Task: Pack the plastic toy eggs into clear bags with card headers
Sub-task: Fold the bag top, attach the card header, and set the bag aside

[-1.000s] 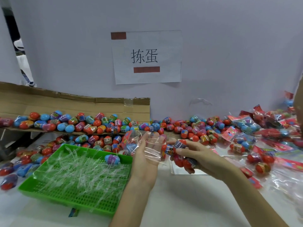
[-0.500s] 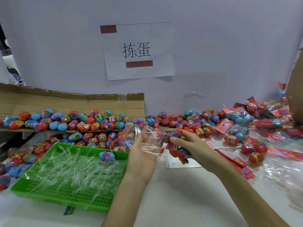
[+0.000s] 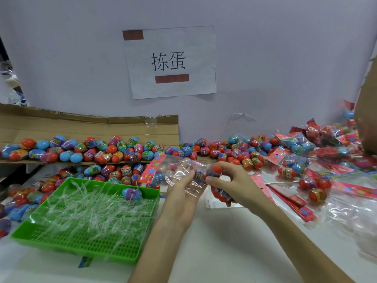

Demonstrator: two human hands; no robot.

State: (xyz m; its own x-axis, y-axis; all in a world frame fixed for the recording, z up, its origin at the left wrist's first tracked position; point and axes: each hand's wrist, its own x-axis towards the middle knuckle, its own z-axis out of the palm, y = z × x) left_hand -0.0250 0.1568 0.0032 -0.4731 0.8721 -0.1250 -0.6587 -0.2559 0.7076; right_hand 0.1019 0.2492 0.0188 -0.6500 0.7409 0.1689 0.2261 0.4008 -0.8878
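My left hand (image 3: 181,193) holds a clear bag (image 3: 179,170) with a pink card header (image 3: 152,170), its mouth turned to the right. My right hand (image 3: 232,184) grips several red toy eggs; one red egg (image 3: 214,170) is pinched at my fingertips right at the bag's mouth, others (image 3: 220,195) sit in my palm. Loose eggs (image 3: 114,152) in red, blue and purple lie heaped behind the hands, on a cardboard flap and on the table.
A green slotted tray (image 3: 61,237) at the left holds clear plastic strips and one blue-purple egg (image 3: 132,194). Filled bags (image 3: 297,146) and flat red-header bags (image 3: 289,199) cover the right side. A paper sign (image 3: 170,61) hangs on the wall behind.
My right hand has brought a red egg up to the bag's mouth; the bag's opening has spread wider in my left hand.
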